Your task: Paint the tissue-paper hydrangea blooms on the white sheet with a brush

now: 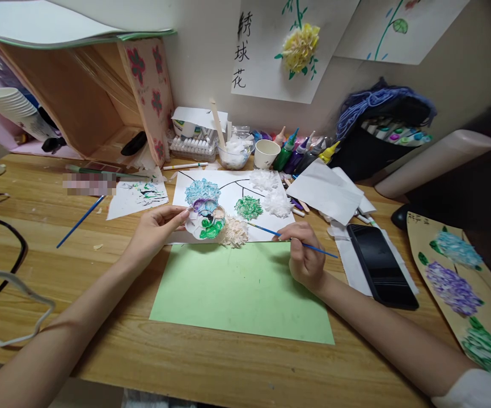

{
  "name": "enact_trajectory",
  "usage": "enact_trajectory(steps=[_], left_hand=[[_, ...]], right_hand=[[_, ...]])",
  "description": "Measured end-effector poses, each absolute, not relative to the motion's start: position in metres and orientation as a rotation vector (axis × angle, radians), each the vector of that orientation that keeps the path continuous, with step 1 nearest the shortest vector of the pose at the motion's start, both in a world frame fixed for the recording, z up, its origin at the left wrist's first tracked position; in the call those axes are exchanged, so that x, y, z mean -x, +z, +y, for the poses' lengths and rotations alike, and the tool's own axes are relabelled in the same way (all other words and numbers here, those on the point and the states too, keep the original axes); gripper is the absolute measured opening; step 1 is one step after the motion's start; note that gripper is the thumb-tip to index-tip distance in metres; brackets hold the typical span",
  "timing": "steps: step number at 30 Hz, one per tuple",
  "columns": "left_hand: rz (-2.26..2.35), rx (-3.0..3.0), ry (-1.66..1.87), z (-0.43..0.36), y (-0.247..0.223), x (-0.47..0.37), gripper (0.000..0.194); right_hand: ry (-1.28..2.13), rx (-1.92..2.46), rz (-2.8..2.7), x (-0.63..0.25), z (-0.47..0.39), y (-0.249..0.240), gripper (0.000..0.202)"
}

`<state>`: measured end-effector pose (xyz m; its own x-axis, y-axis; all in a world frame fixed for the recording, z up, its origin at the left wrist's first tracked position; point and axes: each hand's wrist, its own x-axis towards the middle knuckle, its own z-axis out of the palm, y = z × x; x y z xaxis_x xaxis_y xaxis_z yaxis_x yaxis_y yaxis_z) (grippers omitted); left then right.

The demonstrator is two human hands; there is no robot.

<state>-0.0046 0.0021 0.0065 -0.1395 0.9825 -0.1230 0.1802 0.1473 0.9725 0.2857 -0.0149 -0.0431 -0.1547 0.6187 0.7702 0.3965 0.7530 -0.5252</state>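
Low in the frame's centre, a blank green sheet (241, 292) lies on the table (101, 345), nothing yet painted on it. Just above it, the right hand (304, 258) is closed on a thin blue paintbrush (290, 238), its tip aimed at an unpainted cream tissue flower (235, 231). The left hand (156, 226) is pinched on a paint-smeared palette (205, 221). Beyond, on the white flower picture (232, 195), blue and green blooms are seen coloured; two white ones remain bare.
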Motion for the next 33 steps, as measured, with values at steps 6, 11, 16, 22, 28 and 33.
enact_trajectory(steps=[6, 11, 16, 22, 28, 33], left_hand=[[1.486, -1.209, 1.102, 0.0027, 0.0045, 0.0063, 0.037], [1.497, -1.218, 1.105, 0.0025, 0.0048, 0.0067, 0.04], [1.486, -1.22, 1.089, 0.0027, 0.0043, 0.0074, 0.038], [1.492, -1.215, 1.086, 0.0017, 0.0059, 0.0065, 0.037], [1.497, -1.228, 1.086, 0.0018, 0.006, 0.0057, 0.04], [1.479, -1.222, 1.085, 0.0018, 0.005, 0.0065, 0.038]], right_hand=[[0.189, 0.772, -1.858, -0.2855, -0.0159, -0.042, 0.023], [0.159, 0.822, -1.865, -0.2848, -0.0151, -0.0406, 0.022], [0.128, 0.769, -1.807, -0.2869, -0.016, -0.0421, 0.021], [0.183, 0.84, -1.822, -0.2856, -0.0146, -0.0422, 0.02], [0.167, 0.824, -1.77, -0.2855, -0.0138, -0.0431, 0.021], [0.191, 0.862, -1.824, -0.2849, -0.0141, -0.0423, 0.021]])
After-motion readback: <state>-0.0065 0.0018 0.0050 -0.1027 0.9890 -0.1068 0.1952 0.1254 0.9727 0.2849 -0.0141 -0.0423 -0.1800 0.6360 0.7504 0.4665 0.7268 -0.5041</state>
